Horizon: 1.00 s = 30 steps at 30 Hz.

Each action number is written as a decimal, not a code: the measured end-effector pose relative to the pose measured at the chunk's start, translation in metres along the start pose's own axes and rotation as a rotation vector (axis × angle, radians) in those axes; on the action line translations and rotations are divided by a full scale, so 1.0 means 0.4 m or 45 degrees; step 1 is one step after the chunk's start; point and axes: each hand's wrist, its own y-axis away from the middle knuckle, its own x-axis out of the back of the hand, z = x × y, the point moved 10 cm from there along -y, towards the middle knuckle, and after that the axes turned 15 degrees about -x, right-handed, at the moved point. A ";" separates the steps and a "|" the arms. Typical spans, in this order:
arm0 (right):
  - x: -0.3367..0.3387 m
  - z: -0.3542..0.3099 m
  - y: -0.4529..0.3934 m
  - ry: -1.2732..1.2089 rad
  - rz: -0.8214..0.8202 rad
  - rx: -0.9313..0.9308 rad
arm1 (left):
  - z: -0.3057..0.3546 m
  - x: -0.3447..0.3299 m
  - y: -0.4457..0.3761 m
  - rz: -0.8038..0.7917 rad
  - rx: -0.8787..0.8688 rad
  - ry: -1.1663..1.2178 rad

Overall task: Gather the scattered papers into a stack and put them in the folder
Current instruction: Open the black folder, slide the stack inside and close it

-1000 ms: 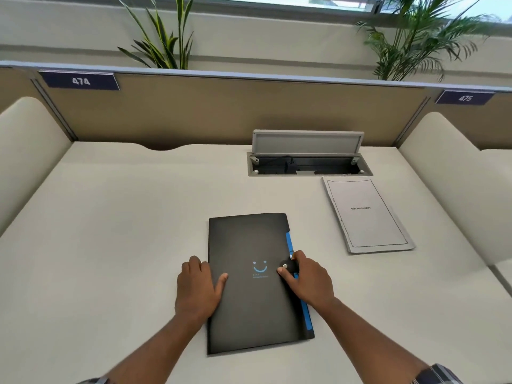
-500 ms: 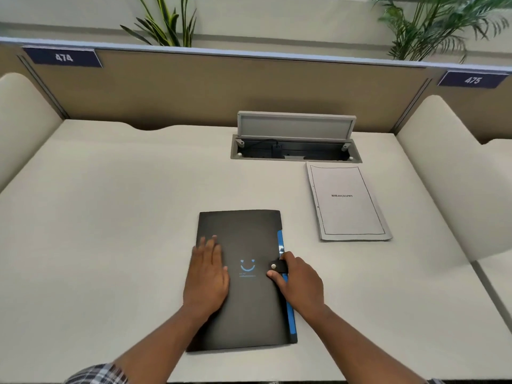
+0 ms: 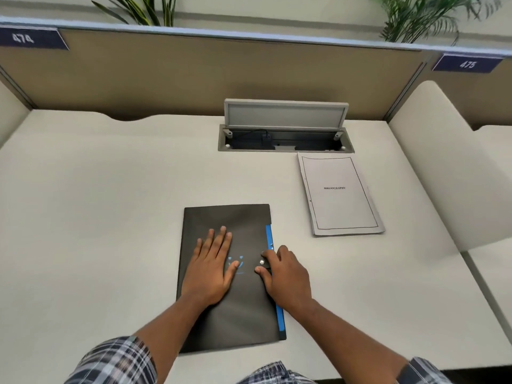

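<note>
Two hands rest on the folder (image 3: 230, 273), lower centre of frame: left hand (image 3: 212, 268) flat, right hand (image 3: 285, 273) pinching its snap. Papers (image 3: 339, 192) lie upper right, nearer the right hand.

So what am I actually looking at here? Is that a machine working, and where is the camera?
No machine: a person works with bare hands, filmed by a camera worn on the head, looking down at a desk. A closed black folder lies there. The left hand rests flat on its cover; the right hand pinches the snap tab at its edge. A stack of papers, its top sheet printed BIBLIOGRAPHY, lies apart to the right, below an open cable hatch.
</note>
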 end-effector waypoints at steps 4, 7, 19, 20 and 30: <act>-0.020 -0.023 -0.014 0.058 0.000 0.011 | -0.017 -0.006 -0.008 0.025 0.014 0.016; -0.028 -0.031 -0.019 0.138 0.014 0.067 | -0.016 -0.004 -0.013 0.042 -0.013 0.031; -0.026 0.010 -0.045 -0.183 0.075 -0.112 | -0.022 -0.001 -0.043 0.044 -0.048 0.014; -0.025 0.023 -0.044 -0.244 0.077 -0.156 | -0.022 -0.001 -0.042 0.041 -0.048 0.010; 0.016 0.126 -0.052 -0.770 0.210 -0.398 | -0.021 0.008 -0.038 0.028 -0.053 0.037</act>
